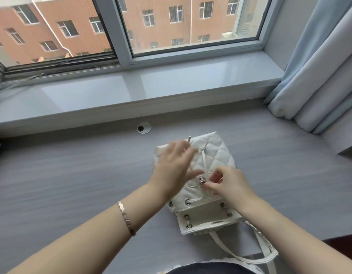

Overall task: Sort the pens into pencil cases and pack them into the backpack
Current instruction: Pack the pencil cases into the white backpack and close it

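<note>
A small white quilted backpack (218,155) lies flat on the grey desk (72,175), its flap folded open toward me and its straps trailing off the near edge. My left hand (174,167) hovers over the bag's left side with fingers spread and blurred, holding nothing. My right hand (228,184) pinches the white drawstring cord beside the silver clasp (202,181). No pens or pencil cases are in view.
A round cable hole (144,127) sits in the desk behind the bag. A glossy window sill (131,89) runs along the back under the window. Blue-grey curtains (319,76) hang at the right.
</note>
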`<state>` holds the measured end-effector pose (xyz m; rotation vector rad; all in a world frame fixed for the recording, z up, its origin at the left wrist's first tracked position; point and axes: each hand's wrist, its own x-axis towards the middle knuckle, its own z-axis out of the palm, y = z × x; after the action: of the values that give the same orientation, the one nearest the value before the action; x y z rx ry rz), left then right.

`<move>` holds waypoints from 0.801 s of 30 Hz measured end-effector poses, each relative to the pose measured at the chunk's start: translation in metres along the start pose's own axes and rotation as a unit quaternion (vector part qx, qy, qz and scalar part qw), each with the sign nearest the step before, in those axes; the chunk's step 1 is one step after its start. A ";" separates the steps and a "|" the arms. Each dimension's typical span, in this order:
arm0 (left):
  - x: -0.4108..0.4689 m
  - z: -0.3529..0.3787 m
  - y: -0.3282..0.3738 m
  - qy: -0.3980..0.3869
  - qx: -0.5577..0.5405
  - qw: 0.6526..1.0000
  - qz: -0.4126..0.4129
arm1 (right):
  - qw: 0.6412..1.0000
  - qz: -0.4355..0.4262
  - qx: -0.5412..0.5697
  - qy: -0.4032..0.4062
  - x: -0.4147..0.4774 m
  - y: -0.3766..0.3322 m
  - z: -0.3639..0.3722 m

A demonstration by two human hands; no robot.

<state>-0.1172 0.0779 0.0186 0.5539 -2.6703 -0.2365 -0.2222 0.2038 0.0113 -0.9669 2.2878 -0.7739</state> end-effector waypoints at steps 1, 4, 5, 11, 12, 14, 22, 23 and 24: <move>-0.005 0.005 0.004 -0.040 0.005 0.998 0.047 | 0.999 0.001 -0.030 0.016 0.001 0.000 -0.001; -0.014 0.016 0.010 -0.189 -0.073 0.978 0.039 | 0.995 -0.001 -0.092 0.034 0.004 0.000 -0.003; -0.012 0.017 0.012 -0.204 -0.103 0.973 0.004 | 0.995 0.004 -0.093 0.030 0.005 0.002 -0.003; 0.003 0.013 0.013 -0.246 -0.204 0.938 -0.138 | 0.989 -0.050 -0.069 -0.121 -0.001 0.006 -0.021; 0.004 0.012 0.012 -0.250 -0.213 0.933 -0.146 | 0.977 -0.076 -0.063 -0.191 -0.008 0.003 -0.028; 0.005 0.010 0.011 -0.261 -0.227 0.925 -0.158 | 0.929 -0.126 -0.156 -0.310 -0.021 0.002 -0.035; 0.008 0.004 0.008 -0.302 -0.280 0.887 -0.211 | 0.941 -0.208 -0.239 -0.123 -0.004 0.001 -0.029; 0.009 0.002 0.008 -0.310 -0.293 0.877 -0.222 | 0.952 -0.204 -0.206 -0.098 0.000 -0.001 -0.029; 0.009 -0.001 0.008 -0.315 -0.307 0.868 -0.231 | 0.963 -0.194 -0.168 -0.088 0.002 -0.003 -0.029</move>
<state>-0.1270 0.0812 0.0244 1.0137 -2.7292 -1.5820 -0.2410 0.2088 0.0331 -1.6054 2.1379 -0.4277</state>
